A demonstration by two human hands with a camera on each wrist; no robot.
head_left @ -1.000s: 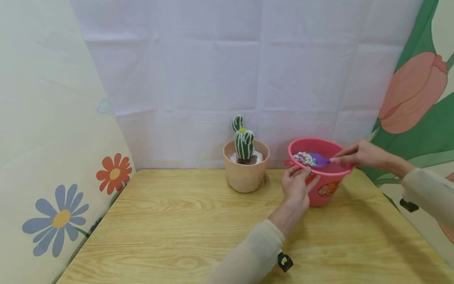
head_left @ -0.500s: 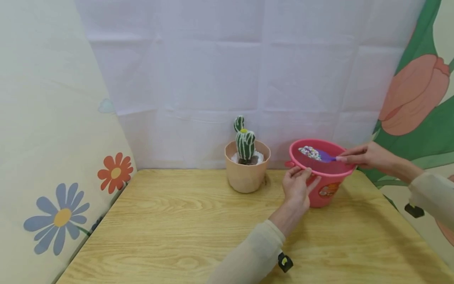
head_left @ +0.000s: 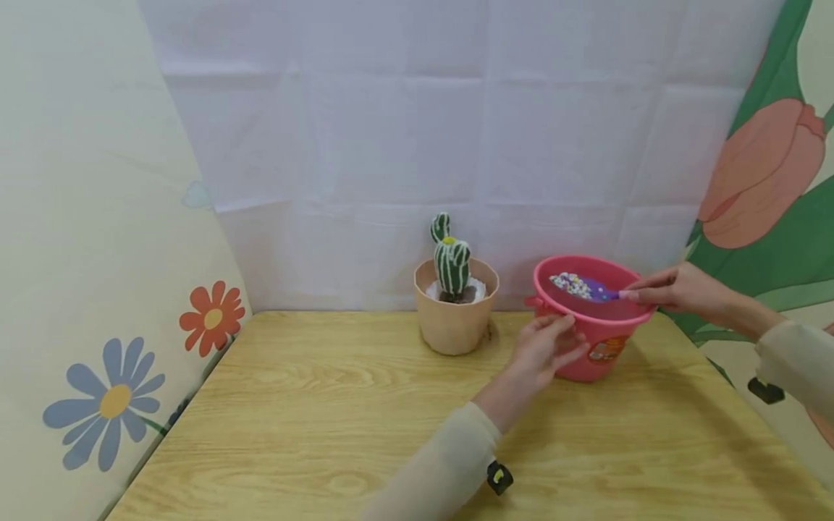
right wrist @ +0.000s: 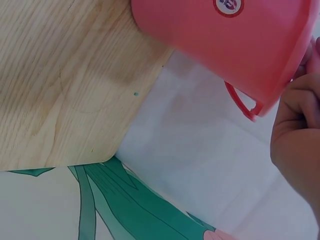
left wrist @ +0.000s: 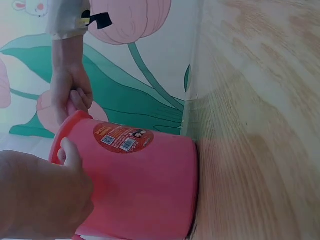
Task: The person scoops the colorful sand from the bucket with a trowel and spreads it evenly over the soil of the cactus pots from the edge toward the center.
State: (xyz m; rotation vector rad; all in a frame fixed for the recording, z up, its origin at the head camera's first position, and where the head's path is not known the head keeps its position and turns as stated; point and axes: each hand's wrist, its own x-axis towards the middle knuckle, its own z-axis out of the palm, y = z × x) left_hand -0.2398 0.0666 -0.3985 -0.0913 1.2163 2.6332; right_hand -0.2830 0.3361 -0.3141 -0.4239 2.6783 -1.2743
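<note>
A pink bucket (head_left: pixel 584 367) with a round orange label stands at the right back of the table. Over its mouth, my right hand (head_left: pixel 680 291) pinches the handle of a small purple shovel (head_left: pixel 601 291). White and multicoloured granules (head_left: pixel 568 284) lie heaped on the blade. My left hand (head_left: pixel 537 347) is beside the bucket's near left side, fingertips right at the rim and fingers loosely extended. In the left wrist view, its index finger lies along the bucket (left wrist: pixel 145 185) just below the rim. The bottom of the bucket's inside is hidden.
Left of the bucket stands a peach flowerpot (head_left: pixel 454 329) holding a knitted green cactus (head_left: pixel 451 266). White cloth (head_left: pixel 365 145) hangs behind the wooden table (head_left: pixel 313 420). In the right wrist view, a tiny green granule (right wrist: pixel 136 94) lies near the table edge.
The shovel has risen slightly and shifted right with its heap of granules. My left hand has loosened from the rim and moved slightly down and left.
</note>
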